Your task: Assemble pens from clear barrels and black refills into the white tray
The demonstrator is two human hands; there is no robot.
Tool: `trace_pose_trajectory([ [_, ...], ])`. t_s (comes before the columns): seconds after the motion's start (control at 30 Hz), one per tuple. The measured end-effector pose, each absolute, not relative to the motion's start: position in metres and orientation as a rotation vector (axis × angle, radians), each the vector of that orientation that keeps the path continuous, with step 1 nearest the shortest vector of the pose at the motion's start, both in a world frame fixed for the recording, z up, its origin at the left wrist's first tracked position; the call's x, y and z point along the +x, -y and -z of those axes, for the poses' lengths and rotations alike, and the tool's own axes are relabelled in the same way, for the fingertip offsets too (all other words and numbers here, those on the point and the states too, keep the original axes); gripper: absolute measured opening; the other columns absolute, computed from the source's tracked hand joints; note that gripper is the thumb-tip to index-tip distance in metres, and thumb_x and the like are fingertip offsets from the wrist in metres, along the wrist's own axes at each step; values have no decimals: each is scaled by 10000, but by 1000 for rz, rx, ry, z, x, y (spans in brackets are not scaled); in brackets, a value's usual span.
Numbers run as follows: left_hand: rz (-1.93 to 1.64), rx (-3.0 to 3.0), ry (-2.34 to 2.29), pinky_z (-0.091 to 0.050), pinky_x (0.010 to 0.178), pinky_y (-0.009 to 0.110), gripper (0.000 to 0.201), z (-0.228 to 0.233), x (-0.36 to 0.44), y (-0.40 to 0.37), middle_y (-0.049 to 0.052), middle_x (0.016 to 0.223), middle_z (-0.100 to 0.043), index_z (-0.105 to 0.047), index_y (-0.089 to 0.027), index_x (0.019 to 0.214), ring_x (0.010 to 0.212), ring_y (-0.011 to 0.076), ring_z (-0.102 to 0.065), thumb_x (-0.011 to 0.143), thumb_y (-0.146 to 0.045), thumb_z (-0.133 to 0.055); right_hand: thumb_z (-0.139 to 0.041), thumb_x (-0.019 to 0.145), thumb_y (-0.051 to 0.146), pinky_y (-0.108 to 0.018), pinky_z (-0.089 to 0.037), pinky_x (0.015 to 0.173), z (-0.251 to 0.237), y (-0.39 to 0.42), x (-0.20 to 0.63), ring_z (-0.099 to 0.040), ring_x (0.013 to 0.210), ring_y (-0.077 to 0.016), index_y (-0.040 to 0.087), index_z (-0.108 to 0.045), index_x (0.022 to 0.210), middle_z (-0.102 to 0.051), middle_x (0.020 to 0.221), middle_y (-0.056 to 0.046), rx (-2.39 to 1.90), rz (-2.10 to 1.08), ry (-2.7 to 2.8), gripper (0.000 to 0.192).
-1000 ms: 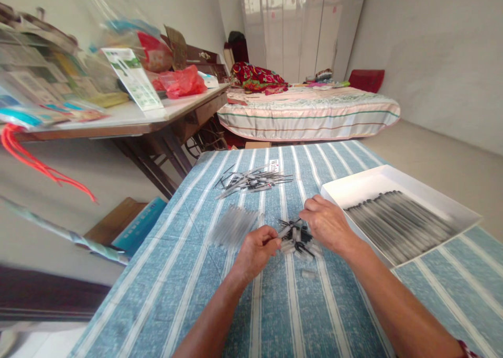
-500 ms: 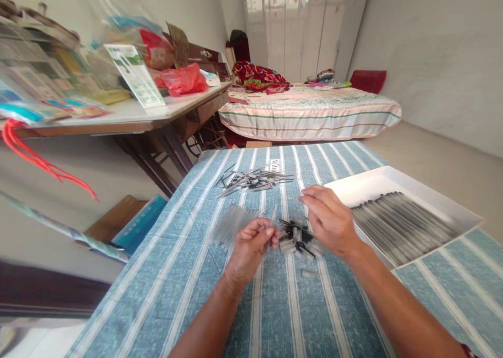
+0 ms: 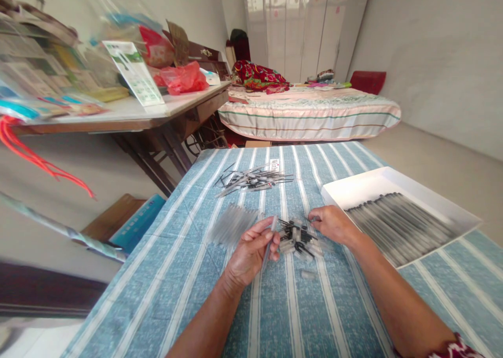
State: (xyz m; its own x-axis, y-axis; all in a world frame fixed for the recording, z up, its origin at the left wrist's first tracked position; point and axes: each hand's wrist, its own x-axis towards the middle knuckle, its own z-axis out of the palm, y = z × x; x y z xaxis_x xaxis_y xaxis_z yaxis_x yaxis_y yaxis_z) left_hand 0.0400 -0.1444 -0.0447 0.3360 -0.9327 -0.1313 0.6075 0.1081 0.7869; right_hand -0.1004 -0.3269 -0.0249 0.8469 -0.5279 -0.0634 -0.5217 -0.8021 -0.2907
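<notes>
My left hand point(image 3: 251, 249) is closed around a translucent pen barrel point(image 3: 268, 250), which stands tilted upright between thumb and fingers. Just right of it lies a pile of pen parts point(image 3: 296, 237), clear caps and thin black pieces. At the pile's right edge my right hand point(image 3: 332, 223) has its fingers pinched together; whatever is between them is too small to make out. Clear empty barrels point(image 3: 231, 224) lie side by side to the left of my left hand. One loose clear cap point(image 3: 308, 275) sits nearer to me.
Farther back is a heap of thin dark and grey refills point(image 3: 253, 180). On the right, a white box point(image 3: 334, 190) holds a row of dark-tipped pens point(image 3: 401, 224). A striped blue cloth point(image 3: 220, 316) covers the table. A cluttered desk point(image 3: 184, 106) stands at left, a bed point(image 3: 314, 111) behind.
My right hand has come down from above to the right edge of the parts pile, its fingers closing. My left hand keeps the barrel in nearly the same place.
</notes>
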Motion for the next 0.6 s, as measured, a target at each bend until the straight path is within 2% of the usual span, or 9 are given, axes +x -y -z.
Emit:
trace_pose_trajectory([
  [0.23,1291,850,531,-422,428,208,407,52,41,143,17,668,-563,-580,-232,1141,529,89,-484,738,-190,-617,-482,761,236,-234,-308,602,33,318,-93,-602,791,-178,224,-682,786,-687,794,-41,-2853,-33,-739,202],
  [0.37,1337,859,543,-434,422,211,398,50,38,142,23,671,-576,-587,-229,1131,519,89,-486,737,-179,-617,-464,761,217,-243,-310,596,36,313,-90,-602,799,-189,214,-678,759,-687,826,-53,-2870,-24,-724,214],
  [0.5,1350,853,558,-443,419,214,392,53,39,143,29,663,-578,-590,-212,1122,522,95,-491,733,-172,-618,-480,714,165,-234,-312,570,36,314,-90,-572,686,-160,185,-655,698,-649,697,-35,-2748,127,-698,177],
  [0.6,1357,856,568,-447,424,220,384,56,40,143,34,668,-582,-594,-195,1114,521,97,-494,732,-175,-621,-502,695,154,-208,-328,531,34,314,-91,-504,554,-107,157,-623,649,-572,570,7,-2403,245,-605,129],
])
